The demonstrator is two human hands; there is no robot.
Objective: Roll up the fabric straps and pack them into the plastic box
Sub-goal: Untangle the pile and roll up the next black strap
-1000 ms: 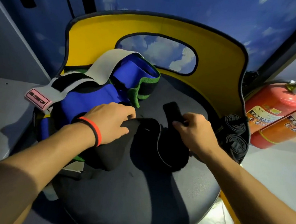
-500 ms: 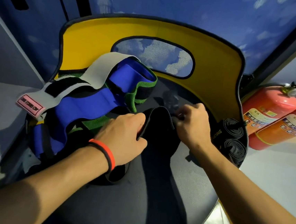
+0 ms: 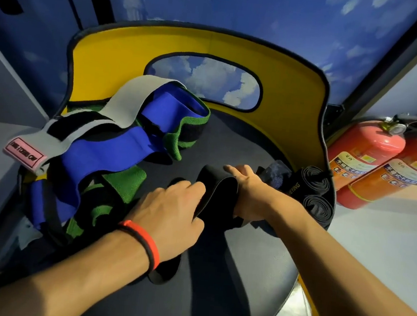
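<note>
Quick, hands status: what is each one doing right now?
Left hand: closed on the black strap, near side.
Right hand: closed on the same strap, far side.

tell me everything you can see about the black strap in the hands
The black strap is a wide, matte band of stretchy-looking fabric, plain with no visible markings. It arches up in a loop between both hands on the dark round seat. The left hand pinches its near edge; the right hand grips the far side. A loose tail runs under the left wrist and lies flat on the seat. It is not yet rolled.
</note>
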